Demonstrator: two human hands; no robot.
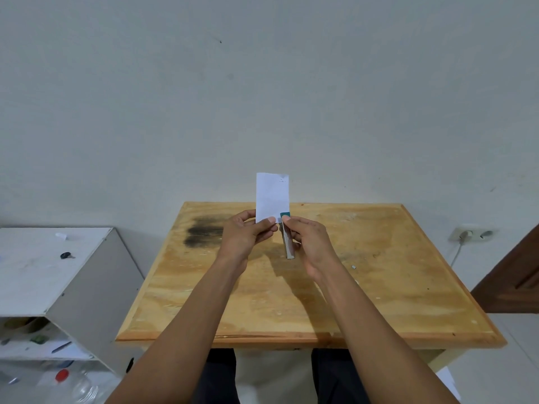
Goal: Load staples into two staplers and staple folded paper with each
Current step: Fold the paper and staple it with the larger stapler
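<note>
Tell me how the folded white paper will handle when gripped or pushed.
The folded paper stands upright above the left hand pinching its bottom edge, so it is probably stiff enough to hold shape. It looks thin and light; a push would likely bend it. The stapler in the right hand could crease its corner.

looks like a plain room in a home: a worn wooden table against a bare white wall, a plugged-in socket and brown door right of it, a cluttered white shelf unit left of it.
</note>
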